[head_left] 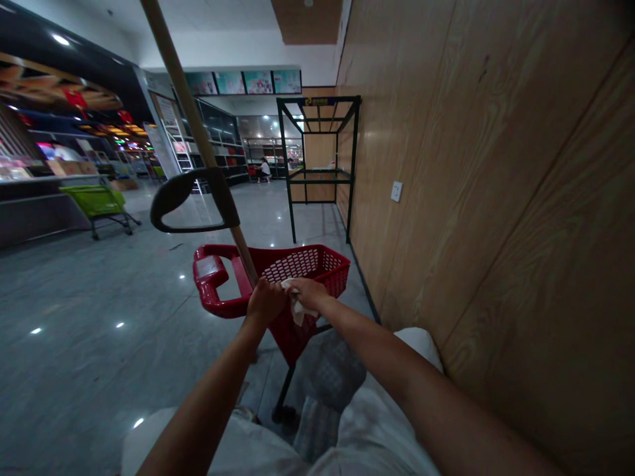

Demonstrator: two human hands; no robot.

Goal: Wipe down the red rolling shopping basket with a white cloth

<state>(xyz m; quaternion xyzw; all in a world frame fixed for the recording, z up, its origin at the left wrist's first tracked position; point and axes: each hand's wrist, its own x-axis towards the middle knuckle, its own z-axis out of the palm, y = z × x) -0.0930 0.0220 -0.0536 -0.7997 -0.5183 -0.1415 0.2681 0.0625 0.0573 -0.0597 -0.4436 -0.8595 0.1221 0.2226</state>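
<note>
A red plastic shopping cart [317, 264] stands in front of me beside the wooden wall. My left hand [265, 301] is closed around the lower end of a long wooden pole [198, 125] that rises to the upper left and carries a black D-shaped handle [196, 198]. My right hand [307, 292] pinches a small white cloth [296, 309] against the cart's near rim, touching my left hand. A grey mop-like fabric bundle [330, 370] lies below the cart by my legs.
A wood-panelled wall [496, 198] with a white socket [395, 191] runs along the right. A black metal shelf frame [320, 165] stands ahead against it. A green cart [99, 201] sits at the far left on the shiny grey floor. A person sits far back.
</note>
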